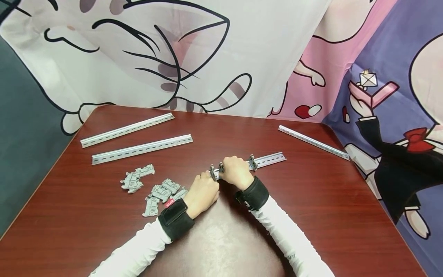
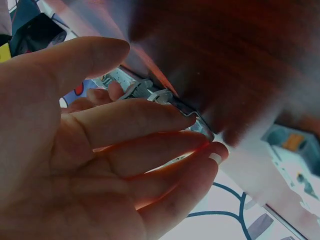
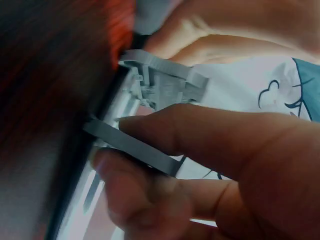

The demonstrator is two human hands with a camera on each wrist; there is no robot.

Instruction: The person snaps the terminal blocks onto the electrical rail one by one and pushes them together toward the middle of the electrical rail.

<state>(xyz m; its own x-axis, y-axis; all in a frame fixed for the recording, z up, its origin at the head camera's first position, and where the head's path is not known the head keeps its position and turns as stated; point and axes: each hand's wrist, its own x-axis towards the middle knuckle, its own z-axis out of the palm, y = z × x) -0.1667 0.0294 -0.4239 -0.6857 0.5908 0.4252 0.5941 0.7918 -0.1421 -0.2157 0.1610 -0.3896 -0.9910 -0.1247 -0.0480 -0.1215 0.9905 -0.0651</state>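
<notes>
A slotted metal DIN rail (image 1: 271,159) lies near the middle of the table, with grey terminal blocks standing on it. My right hand (image 1: 237,173) is over the rail, pinching a thin grey terminal block (image 3: 132,145) between thumb and fingers. Beside it on the rail stands another block (image 3: 165,75), close to the left hand. At the rail's left end is my left hand (image 1: 202,194); its fingers (image 2: 145,120) reach out nearly straight against the rail, the thumb held apart. Farther right on the rail is one more block (image 1: 253,162).
Several loose grey terminal blocks (image 1: 160,192) lie left of the left hand, with another small pile (image 1: 132,181) behind. Two more rails, a nearer one (image 1: 142,149) and a farther one (image 1: 128,130), lie back left. Another rail (image 1: 313,142) reaches the right edge.
</notes>
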